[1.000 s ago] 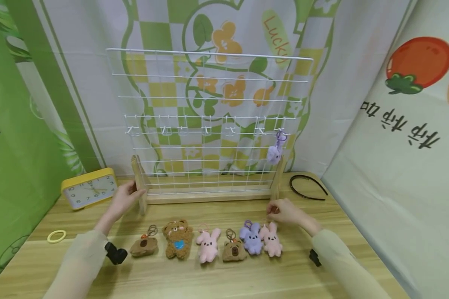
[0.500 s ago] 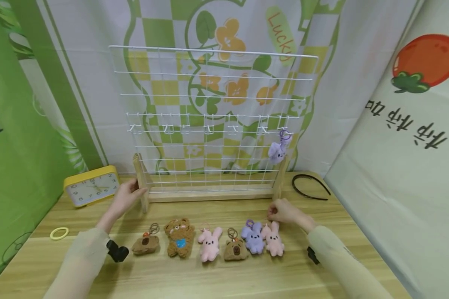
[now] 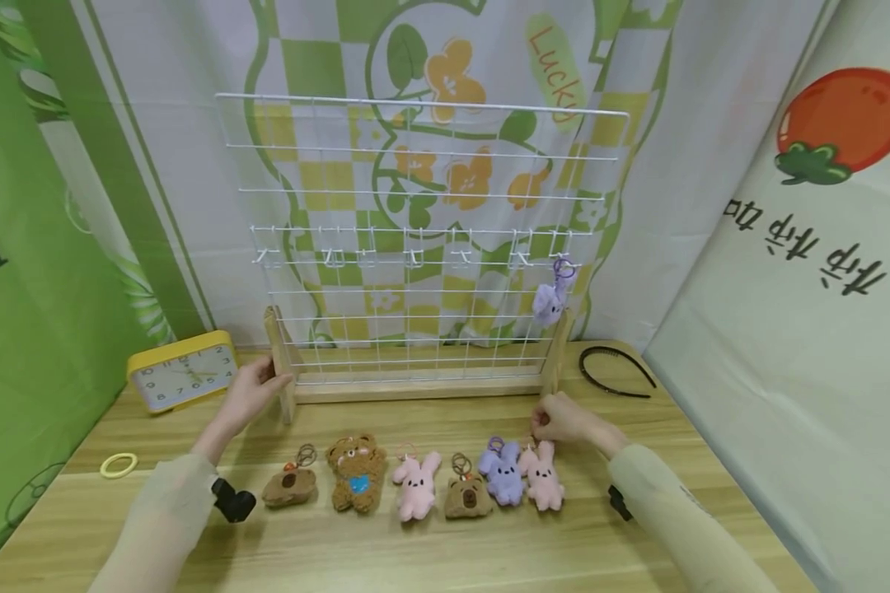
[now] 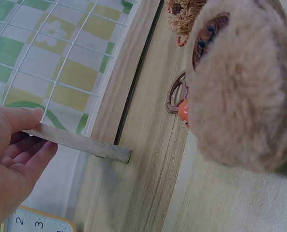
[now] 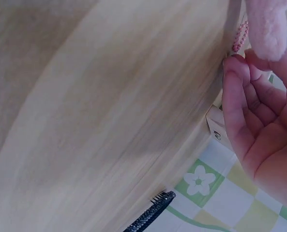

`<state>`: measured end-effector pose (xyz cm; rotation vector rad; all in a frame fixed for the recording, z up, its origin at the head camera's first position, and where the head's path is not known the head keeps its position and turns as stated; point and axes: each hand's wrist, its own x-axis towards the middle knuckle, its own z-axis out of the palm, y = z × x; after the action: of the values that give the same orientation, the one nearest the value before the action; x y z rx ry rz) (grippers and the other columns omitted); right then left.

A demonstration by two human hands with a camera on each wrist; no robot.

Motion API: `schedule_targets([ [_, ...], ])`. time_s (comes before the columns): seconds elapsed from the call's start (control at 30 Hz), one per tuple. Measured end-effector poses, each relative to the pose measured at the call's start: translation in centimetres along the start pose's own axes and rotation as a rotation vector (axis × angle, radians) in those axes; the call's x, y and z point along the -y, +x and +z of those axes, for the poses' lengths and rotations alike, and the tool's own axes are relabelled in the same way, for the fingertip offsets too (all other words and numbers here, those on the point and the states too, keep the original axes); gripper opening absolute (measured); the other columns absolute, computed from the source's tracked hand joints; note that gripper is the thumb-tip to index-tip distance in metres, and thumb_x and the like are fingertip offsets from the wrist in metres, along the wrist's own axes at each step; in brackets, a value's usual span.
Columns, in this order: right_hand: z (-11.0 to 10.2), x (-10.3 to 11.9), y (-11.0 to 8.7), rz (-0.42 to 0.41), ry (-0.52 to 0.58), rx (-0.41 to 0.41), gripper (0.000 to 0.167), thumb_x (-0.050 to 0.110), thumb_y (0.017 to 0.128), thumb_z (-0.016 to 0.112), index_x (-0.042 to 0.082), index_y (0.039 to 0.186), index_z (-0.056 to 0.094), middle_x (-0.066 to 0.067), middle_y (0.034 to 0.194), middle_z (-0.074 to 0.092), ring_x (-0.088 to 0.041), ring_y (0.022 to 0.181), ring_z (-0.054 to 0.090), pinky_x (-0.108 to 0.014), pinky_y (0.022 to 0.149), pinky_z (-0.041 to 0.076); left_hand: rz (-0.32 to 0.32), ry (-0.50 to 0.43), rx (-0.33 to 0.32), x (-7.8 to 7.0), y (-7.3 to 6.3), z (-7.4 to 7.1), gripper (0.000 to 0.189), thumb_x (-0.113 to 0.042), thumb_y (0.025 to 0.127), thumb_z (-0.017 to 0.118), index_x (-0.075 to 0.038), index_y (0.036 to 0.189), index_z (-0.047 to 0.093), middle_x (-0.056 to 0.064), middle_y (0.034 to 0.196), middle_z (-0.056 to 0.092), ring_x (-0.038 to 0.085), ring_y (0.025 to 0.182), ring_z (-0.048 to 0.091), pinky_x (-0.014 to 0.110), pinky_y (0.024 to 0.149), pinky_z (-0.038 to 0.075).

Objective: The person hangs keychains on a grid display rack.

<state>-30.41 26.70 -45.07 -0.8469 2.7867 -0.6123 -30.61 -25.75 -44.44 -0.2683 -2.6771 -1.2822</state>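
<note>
Plainly, your left grip [image 3: 250,394] pinches the wooden rack leg [image 4: 85,144] at frame left; lower right, your right grip [image 3: 564,417] is narrow beside the rightmost pink bunny [image 3: 545,482], its hold unclear.

Clock [image 4: 37,221] mostly cut off, L wrist view, pink plush [image 5: 268,29] pt. cut off, R view

Toy row [image 3: 416,484] before the rack [image 3: 415,390]

Soft, diffuse light, faint shadows on the tabletop [image 3: 445,556], wrist views hazier.
</note>
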Motion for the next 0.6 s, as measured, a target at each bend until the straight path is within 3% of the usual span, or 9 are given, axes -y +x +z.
schedule_targets([
  [0.3,-0.11,0.33,-0.31,-0.003,-0.028,-0.009,0.009,0.001,0.081,0.070,0.006,0.073,0.070,0.002,0.067,0.066,0.000,0.059,0.050,-0.014,0.055,0.045,-0.005,0.007,0.001,0.05,-0.05,0.15,0.043,-0.012,0.102,0.055,0.014,0.136,0.049,0.036,0.128,0.060,0.048,0.118,0.060,0.054,0.096,0.055],
  [0.6,-0.28,-0.03,-0.36,-0.007,0.001,0.047,0.011,-0.002,0.078,0.065,0.005,0.070,0.068,0.002,0.061,0.060,0.001,0.054,0.043,-0.013,0.053,0.038,-0.008,-0.002,0.016,-0.16,-0.03,0.03,0.044,-0.013,0.102,0.055,0.013,0.137,0.048,0.036,0.130,0.058,0.048,0.122,0.058,0.056,0.099,0.053],
])
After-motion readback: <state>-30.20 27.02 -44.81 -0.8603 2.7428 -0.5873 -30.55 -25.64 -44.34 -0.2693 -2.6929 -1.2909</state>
